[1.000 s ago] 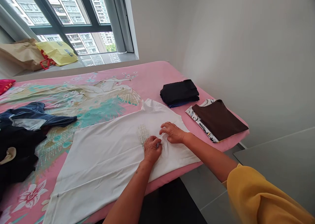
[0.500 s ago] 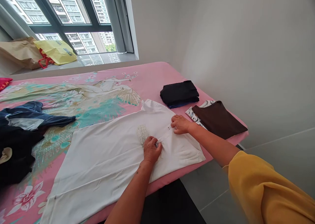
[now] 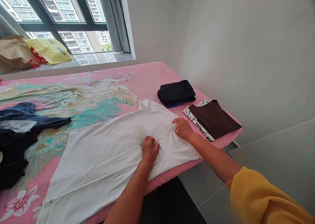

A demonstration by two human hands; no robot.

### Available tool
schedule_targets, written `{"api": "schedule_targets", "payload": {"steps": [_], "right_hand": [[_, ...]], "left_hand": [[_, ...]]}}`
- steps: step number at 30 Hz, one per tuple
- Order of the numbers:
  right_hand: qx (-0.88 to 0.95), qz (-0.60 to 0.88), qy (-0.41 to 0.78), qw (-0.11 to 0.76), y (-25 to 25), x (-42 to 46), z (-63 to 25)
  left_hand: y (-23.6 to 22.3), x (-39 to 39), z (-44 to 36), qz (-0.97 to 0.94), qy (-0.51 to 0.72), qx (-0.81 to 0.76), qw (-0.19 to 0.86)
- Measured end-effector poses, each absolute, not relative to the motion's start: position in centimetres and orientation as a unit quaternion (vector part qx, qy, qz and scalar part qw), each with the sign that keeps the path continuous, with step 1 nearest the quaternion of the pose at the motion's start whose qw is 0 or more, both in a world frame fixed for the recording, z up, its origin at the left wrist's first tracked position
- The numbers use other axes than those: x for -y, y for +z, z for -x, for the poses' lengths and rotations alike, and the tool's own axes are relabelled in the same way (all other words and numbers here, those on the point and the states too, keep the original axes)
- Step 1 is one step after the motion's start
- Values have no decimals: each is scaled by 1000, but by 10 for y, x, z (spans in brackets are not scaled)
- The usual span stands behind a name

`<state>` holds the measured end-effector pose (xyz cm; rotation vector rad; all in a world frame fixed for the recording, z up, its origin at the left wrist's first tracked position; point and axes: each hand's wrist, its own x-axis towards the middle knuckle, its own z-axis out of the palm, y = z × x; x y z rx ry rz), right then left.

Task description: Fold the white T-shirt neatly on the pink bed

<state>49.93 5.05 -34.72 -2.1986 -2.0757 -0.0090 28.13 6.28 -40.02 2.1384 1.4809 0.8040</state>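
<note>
A white T-shirt [image 3: 98,152] lies spread on the bed, with a printed patch [image 3: 140,133] on its front and a small label [image 3: 169,126] at the neckline. My left hand [image 3: 149,148] pinches the fabric at the near end of the neckline, beside the print. At the neckline's other end, my right hand [image 3: 182,128] has its fingers closed on the cloth, just right of the label. Parts of the fingertips on both hands are hidden.
Folded black clothes [image 3: 176,92] and a brown top [image 3: 214,119] on a patterned garment [image 3: 197,120] lie at the right. Crumpled jeans [image 3: 29,115] and a black garment [image 3: 14,158] are at the left. Bags [image 3: 48,50] stand on the windowsill.
My right hand has slid slightly right along the neckline, uncovering more of the label; the neckline edge looks straighter. My left hand stays at its spot. The view has turned slightly.
</note>
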Motion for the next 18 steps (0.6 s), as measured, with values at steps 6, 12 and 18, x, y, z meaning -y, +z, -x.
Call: {"api": "schedule_targets", "payload": {"steps": [6, 12, 18], "right_hand": [[592, 800, 50, 88, -360, -13, -487], [578, 799, 18, 165, -357, -10, -481], [779, 610, 56, 137, -370, 16, -463]], "left_hand": [[-400, -63, -282, -768, 291, -531, 207], [-398, -61, -281, -768, 299, -527, 205], [-399, -62, -281, -771, 304, -524, 197]]}}
